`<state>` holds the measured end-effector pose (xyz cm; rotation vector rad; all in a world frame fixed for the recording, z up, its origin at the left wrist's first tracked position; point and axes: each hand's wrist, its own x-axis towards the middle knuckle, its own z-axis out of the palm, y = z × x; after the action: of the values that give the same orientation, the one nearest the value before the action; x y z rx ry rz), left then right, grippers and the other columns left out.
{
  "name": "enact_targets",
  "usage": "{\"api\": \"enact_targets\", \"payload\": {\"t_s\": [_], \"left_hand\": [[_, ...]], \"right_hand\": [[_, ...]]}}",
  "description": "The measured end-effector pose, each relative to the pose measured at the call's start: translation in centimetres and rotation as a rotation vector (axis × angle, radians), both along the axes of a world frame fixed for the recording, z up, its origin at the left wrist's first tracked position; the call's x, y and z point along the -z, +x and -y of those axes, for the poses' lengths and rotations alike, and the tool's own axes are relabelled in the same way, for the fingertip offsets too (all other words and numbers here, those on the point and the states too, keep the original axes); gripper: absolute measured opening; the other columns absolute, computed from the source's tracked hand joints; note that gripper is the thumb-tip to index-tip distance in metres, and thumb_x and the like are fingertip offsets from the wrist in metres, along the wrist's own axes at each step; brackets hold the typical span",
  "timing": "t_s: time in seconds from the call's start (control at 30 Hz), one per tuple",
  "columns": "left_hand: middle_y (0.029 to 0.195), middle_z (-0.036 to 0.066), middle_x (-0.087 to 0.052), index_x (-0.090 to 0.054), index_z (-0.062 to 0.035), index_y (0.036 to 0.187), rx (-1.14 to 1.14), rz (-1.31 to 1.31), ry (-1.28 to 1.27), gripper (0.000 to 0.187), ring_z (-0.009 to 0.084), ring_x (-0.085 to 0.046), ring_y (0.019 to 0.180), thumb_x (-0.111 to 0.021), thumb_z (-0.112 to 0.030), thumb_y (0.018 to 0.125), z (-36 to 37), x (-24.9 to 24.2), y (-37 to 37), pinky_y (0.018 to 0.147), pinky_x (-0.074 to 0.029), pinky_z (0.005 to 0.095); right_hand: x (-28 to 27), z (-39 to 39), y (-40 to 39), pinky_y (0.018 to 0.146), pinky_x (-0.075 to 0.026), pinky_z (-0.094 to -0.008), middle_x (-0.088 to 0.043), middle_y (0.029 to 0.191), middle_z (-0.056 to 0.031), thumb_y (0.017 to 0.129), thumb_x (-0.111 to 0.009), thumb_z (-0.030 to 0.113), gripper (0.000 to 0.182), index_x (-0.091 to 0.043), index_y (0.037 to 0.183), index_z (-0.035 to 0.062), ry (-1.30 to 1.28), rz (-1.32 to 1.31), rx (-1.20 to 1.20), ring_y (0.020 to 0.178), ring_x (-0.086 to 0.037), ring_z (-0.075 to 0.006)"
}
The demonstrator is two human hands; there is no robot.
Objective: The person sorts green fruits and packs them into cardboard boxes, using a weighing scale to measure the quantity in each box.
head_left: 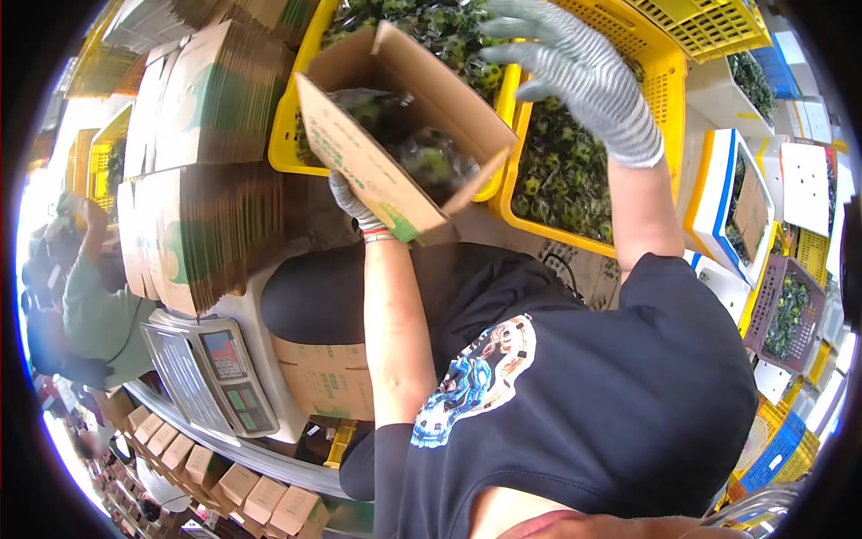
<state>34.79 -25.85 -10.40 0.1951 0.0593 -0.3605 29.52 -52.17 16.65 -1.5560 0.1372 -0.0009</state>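
Note:
My left hand (353,199), in a striped grey glove, grips the lower left edge of an open, tilted cardboard box (386,157). Clear plastic bags of dark green produce (435,160) lie inside that box. To the right, my right hand (575,76), gloved as well, is raised over the yellow crates with its fingers spread and nothing visible in it. Below it, a yellow crate (669,99) holds many bagged green pieces (552,171). A second yellow crate (285,148) of the same bags stands behind the box.
Stacked flattened cartons (202,234) stand at the left, above a weighing scale (211,373). A person in a green top (103,314) is at the far left. Small boxes (238,485) line a conveyor at lower left. Foam boxes (732,207) and a purple crate (786,314) are at right.

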Motion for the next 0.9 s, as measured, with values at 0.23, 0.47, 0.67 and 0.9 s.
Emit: {"api": "enact_targets", "payload": {"t_s": [0.23,0.47,0.67,0.9], "left_hand": [[0.126,0.015,-0.053,-0.047,-0.0071,0.130,0.141,-0.056,0.084,0.072,0.0312,-0.051,0.113,-0.057,-0.056,0.079,0.5,-6.8,-1.5,0.098,-0.042,0.0474],[0.125,0.015,-0.053,-0.048,-0.0065,0.129,0.090,-0.045,0.181,0.071,0.0312,-0.051,0.113,-0.056,-0.056,0.079,-0.5,-5.6,-1.7,0.099,-0.041,0.0471],[0.125,0.015,-0.053,-0.049,-0.0060,0.128,-0.092,-0.079,0.224,0.070,0.0311,-0.051,0.113,-0.055,-0.055,0.079,-0.9,-2.1,-0.6,0.099,-0.040,0.0468],[0.128,0.016,-0.050,-0.046,-0.0094,0.132,-0.085,-0.153,0.159,0.074,0.0345,-0.049,0.114,-0.050,-0.061,0.078,1.0,-1.1,-0.5,0.100,-0.039,0.0505]], "right_hand": [[20.2,10.3,-1.4,0.085,-0.050,-0.0395,-0.064,0.107,-0.0165,0.077,-0.069,0.031,0.049,-0.060,0.115,0.0019,-1.192,-0.765,-0.415,0.104,-0.061,-0.0268],[32.8,5.0,-3.7,0.095,-0.046,-0.0396,-0.055,0.125,-0.0197,0.064,-0.079,0.033,0.085,-0.041,0.133,0.0014,-0.887,-0.847,-0.138,0.113,-0.055,-0.0308],[28.8,10.7,-5.0,0.073,-0.052,-0.0316,-0.068,0.088,-0.0139,0.062,-0.078,0.023,0.043,-0.063,0.093,-0.0016,-0.561,-0.518,0.422,0.083,-0.065,-0.0208],[3.1,-0.2,-3.0,0.083,-0.051,-0.0331,-0.057,0.112,-0.0131,0.077,-0.068,0.005,0.057,-0.041,0.127,0.0061,-0.103,0.804,0.429,0.101,-0.059,-0.0225]]}}
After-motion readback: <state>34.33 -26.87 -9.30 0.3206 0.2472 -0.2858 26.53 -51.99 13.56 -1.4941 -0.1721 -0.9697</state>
